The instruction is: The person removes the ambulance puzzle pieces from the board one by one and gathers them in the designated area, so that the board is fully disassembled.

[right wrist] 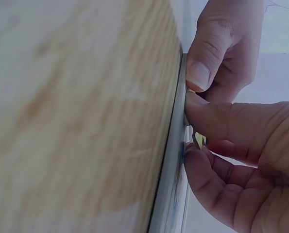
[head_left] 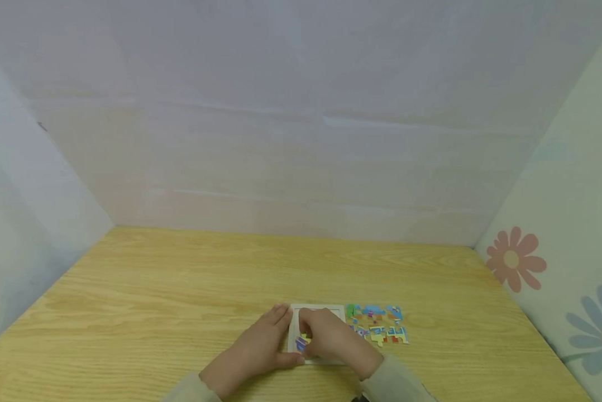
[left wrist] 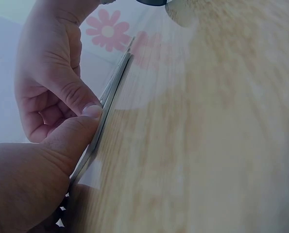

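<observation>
A light-coloured puzzle frame (head_left: 326,306) lies flat on the table, with a purple-blue puzzle piece (head_left: 300,344) showing in its near left corner. My left hand (head_left: 263,344) braces that corner, its straight fingers along the left side and its thumb at the near edge. Over the frame, my right hand (head_left: 331,338) has its fingers bent down. In the right wrist view, a yellow-marked puzzle piece (right wrist: 199,140) shows between the right thumb and fingers, right at the frame's surface. The right hand hides much of the frame's inside.
Several loose colourful puzzle pieces (head_left: 378,329) lie spread just right of the frame. The wooden table (head_left: 180,279) reaches back to a pale cloth wall (head_left: 291,167). Another wall with printed flowers (head_left: 512,259) borders the right side.
</observation>
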`<state>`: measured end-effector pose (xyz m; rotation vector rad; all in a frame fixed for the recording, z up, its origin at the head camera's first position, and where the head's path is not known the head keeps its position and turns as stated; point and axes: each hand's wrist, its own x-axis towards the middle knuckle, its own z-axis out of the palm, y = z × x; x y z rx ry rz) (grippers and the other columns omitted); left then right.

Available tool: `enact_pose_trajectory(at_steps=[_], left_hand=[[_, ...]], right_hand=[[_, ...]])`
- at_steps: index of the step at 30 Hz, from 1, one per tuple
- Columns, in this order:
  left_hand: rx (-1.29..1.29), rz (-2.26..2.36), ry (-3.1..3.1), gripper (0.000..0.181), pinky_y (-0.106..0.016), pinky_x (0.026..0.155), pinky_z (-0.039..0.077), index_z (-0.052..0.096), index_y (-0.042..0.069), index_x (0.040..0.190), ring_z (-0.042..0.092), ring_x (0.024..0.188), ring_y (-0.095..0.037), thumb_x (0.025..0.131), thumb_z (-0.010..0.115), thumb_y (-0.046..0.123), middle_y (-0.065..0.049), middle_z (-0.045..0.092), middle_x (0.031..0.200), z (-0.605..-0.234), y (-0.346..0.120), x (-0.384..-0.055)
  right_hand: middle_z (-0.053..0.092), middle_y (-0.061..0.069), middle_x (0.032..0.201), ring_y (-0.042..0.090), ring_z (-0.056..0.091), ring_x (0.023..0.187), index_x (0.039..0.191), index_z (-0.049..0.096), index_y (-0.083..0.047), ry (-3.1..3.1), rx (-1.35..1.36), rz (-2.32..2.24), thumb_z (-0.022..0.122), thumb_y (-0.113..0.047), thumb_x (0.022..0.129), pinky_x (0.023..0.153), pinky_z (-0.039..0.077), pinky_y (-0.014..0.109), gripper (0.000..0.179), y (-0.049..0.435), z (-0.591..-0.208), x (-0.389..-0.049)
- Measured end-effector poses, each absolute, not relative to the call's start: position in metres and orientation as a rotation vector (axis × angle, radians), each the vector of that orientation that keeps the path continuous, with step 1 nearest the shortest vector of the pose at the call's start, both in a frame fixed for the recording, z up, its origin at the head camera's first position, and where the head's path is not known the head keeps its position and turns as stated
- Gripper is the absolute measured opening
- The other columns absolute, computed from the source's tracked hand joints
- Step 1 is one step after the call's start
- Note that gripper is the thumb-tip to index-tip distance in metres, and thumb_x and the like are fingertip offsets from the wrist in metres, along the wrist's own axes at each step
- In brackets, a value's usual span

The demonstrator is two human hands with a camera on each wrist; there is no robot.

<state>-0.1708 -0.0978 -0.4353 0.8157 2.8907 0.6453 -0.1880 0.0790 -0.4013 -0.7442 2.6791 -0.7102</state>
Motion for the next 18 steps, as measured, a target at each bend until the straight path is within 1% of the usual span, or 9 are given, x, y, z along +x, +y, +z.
enact_pose_trajectory(at_steps=[10, 18], left_hand=[[0.827, 0.665, 2.908, 0.095, -0.051, 0.106, 0.031, 0.039, -0.011, 0.134, 0.031, 0.133, -0.041, 0.076, 0.064, 0.059, -0.027, 0.035, 0.143, -0.435, -0.098, -0.17], [0.822, 0.636, 2.903, 0.094, -0.051, 0.106, 0.031, 0.038, -0.009, 0.135, 0.03, 0.134, -0.04, 0.077, 0.063, 0.059, -0.025, 0.033, 0.144, -0.436, -0.098, -0.171]], right_hand=[[0.049, -0.005, 0.069, 0.006, 0.042, 0.061, 0.078, 0.05, -0.013, 2.611, -0.701, -0.913, 0.081, -0.004, 0.063, 0.053, 0.039, 0.018, 0.036, 0.084, -0.41, -0.189], [0.049, -0.005, 0.07, 0.006, 0.042, 0.062, 0.08, 0.049, -0.013, 2.579, -0.707, -1.05, 0.079, -0.001, 0.061, 0.053, 0.039, 0.018, 0.037, 0.088, -0.414, -0.187]])
